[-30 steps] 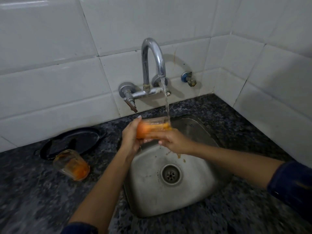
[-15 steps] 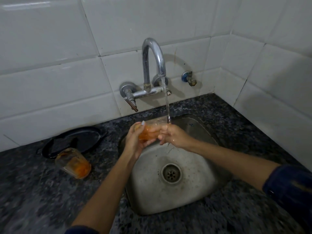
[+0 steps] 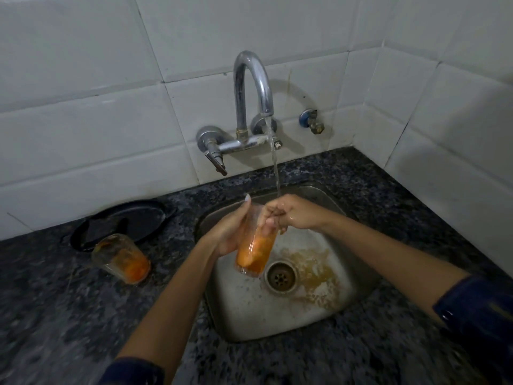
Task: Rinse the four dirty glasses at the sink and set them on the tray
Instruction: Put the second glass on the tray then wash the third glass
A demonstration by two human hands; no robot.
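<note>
At frame centre, over the sink (image 3: 319, 323), the left hand (image 3: 227, 234) grips the glass (image 3: 254, 250) upright — likely to catch water — while right-hand fingers (image 3: 270, 218) reach inside, scrubbing orange residue.

Left hand (image 3: 227, 232) covers glass (image 3: 254, 251) side; tray (image 3: 125, 220) part hidden by second glass (image 3: 120, 258); sleeves cropped, maybe navy.

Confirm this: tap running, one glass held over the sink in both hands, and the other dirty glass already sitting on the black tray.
One thing is wrong. In the head view the other dirty glass stands on the counter, in front of the black tray, not on it. The rest holds: the tap runs and both hands hold a glass over the sink.
</note>
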